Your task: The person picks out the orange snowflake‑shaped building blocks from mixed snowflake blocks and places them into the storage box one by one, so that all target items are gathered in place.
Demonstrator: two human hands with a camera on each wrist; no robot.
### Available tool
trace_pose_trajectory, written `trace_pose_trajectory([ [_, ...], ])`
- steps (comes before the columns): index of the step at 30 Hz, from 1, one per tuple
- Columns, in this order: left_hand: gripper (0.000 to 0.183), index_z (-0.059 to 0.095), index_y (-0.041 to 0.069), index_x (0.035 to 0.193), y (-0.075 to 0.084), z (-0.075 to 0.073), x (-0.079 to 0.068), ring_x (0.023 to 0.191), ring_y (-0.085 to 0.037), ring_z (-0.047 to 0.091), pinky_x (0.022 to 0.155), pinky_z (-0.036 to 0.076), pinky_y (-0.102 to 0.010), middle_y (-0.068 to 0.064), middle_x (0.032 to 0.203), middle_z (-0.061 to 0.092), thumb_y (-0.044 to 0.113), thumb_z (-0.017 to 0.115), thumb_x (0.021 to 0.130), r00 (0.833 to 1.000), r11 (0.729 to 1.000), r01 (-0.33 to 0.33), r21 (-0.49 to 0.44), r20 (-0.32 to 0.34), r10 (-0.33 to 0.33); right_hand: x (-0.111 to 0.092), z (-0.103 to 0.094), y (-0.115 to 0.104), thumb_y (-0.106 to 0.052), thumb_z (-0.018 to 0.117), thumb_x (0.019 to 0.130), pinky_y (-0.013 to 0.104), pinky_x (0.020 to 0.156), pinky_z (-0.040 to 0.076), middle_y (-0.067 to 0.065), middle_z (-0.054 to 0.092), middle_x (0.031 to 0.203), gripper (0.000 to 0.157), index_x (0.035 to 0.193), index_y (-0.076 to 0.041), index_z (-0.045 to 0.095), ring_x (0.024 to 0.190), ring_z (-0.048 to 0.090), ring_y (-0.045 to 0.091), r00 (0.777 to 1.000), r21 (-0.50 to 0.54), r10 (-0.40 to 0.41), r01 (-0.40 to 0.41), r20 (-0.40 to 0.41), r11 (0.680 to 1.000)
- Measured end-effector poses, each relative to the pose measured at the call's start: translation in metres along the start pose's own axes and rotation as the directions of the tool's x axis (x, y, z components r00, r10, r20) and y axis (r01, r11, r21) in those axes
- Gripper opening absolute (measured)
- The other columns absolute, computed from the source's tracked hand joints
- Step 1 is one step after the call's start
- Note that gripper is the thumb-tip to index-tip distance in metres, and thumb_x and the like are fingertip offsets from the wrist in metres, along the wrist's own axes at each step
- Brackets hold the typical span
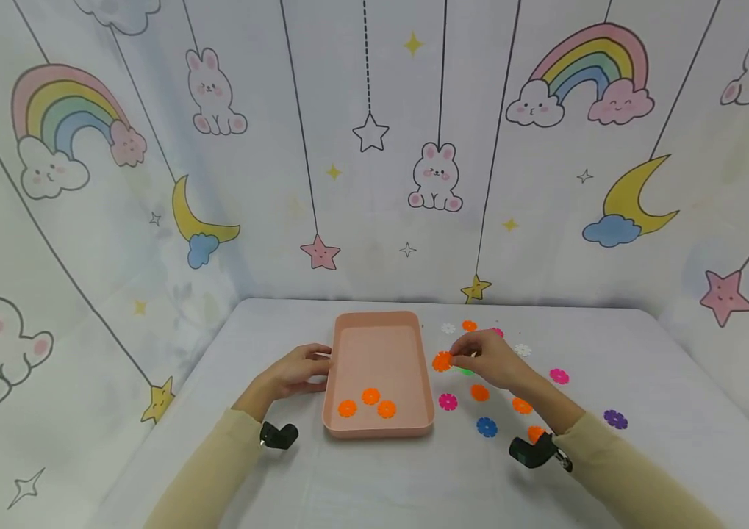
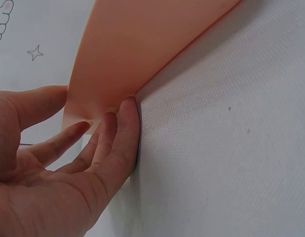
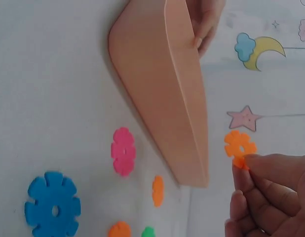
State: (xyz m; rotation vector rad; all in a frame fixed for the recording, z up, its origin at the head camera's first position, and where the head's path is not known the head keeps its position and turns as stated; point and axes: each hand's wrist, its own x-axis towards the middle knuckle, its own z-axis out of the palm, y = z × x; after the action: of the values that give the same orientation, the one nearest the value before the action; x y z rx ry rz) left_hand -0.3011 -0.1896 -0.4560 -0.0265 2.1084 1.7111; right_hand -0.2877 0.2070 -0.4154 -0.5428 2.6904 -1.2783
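Observation:
A shallow pink tray [image 1: 381, 344] lies on the white cloth, with three orange flower-shaped discs [image 1: 370, 397] near its front end. At the tray's left side, my left hand [image 1: 300, 369] rests with its fingertips against the outer wall, the thumb up at the rim in the left wrist view. Just beyond the tray's right edge, my right hand [image 1: 492, 360] pinches an orange notched flower disc [image 3: 240, 149] between thumb and fingers, held above the cloth. Beneath that hand a green disc [image 1: 466, 372] is partly hidden.
Scattered right of the tray are loose flower discs: pink [image 1: 448, 402], blue [image 1: 487, 427], purple [image 1: 615, 419], white [image 1: 522, 350] and several orange ones [image 1: 480, 392]. A patterned fabric backdrop [image 1: 374, 206] rises behind the white-covered table [image 1: 321, 477].

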Motion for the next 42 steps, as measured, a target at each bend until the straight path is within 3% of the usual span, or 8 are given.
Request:
trace_pose_trajectory([
  [6, 0.053, 0.040, -0.002, 0.150, -0.001, -0.001, 0.001, 0.117, -0.030, 0.060, 0.098, 0.056, -0.048, -0.024, 0.143, 0.053, 0.013, 0.059, 0.104, 1.000, 1.000, 0.001, -0.004, 0.005, -0.001, 0.010, 0.019, -0.012, -0.015, 0.072, 0.096, 0.032, 0.077, 0.055, 0.001, 0.070, 0.093, 0.007, 0.101, -0.010, 0.074, 0.088, 0.061, 0.021, 1.000, 0.010, -0.022, 0.022, 0.011, 1.000],
  [16, 0.050, 0.041, -0.003, 0.149, 0.001, -0.001, 0.000, 0.117, -0.030, 0.061, 0.095, 0.058, -0.046, -0.023, 0.140, 0.054, 0.012, 0.058, 0.104, 1.000, 1.000, -0.005, -0.012, 0.010, 0.005, 0.022, 0.049, -0.028, -0.006, 0.072, 0.093, 0.028, 0.077, 0.057, -0.005, 0.068, 0.089, 0.005, 0.095, -0.010, 0.073, 0.089, 0.062, 0.017, 0.984, -0.080, -0.173, 0.177, 0.053, 0.981],
  [30, 0.048, 0.040, -0.003, 0.149, 0.001, -0.002, 0.000, 0.117, -0.029, 0.061, 0.097, 0.057, -0.047, -0.023, 0.137, 0.056, 0.012, 0.055, 0.106, 1.000, 1.000, -0.017, -0.015, 0.022, 0.017, 0.038, 0.090, -0.032, 0.005, 0.073, 0.088, 0.025, 0.074, 0.054, -0.001, 0.066, 0.085, 0.012, 0.091, -0.006, 0.072, 0.082, 0.057, 0.015, 0.979, -0.125, -0.174, 0.186, 0.105, 0.974],
  [37, 0.049, 0.039, -0.003, 0.150, 0.001, -0.002, 0.000, 0.119, -0.030, 0.060, 0.099, 0.056, -0.048, -0.023, 0.139, 0.055, 0.013, 0.055, 0.106, 0.999, 1.000, -0.020, -0.014, 0.031, 0.020, 0.041, 0.098, -0.032, 0.001, 0.071, 0.090, 0.027, 0.072, 0.053, -0.004, 0.063, 0.084, 0.008, 0.092, -0.007, 0.072, 0.080, 0.055, 0.014, 0.975, -0.282, -0.172, 0.205, 0.138, 0.937],
  [42, 0.049, 0.040, -0.002, 0.150, 0.001, -0.001, 0.000, 0.118, -0.029, 0.060, 0.098, 0.056, -0.047, -0.022, 0.139, 0.055, 0.013, 0.055, 0.106, 1.000, 1.000, -0.014, -0.017, 0.018, 0.014, 0.043, 0.099, -0.032, -0.002, 0.072, 0.091, 0.026, 0.070, 0.053, -0.004, 0.063, 0.084, 0.007, 0.094, -0.008, 0.073, 0.078, 0.055, 0.014, 0.977, -0.325, -0.146, 0.190, 0.155, 0.926],
])
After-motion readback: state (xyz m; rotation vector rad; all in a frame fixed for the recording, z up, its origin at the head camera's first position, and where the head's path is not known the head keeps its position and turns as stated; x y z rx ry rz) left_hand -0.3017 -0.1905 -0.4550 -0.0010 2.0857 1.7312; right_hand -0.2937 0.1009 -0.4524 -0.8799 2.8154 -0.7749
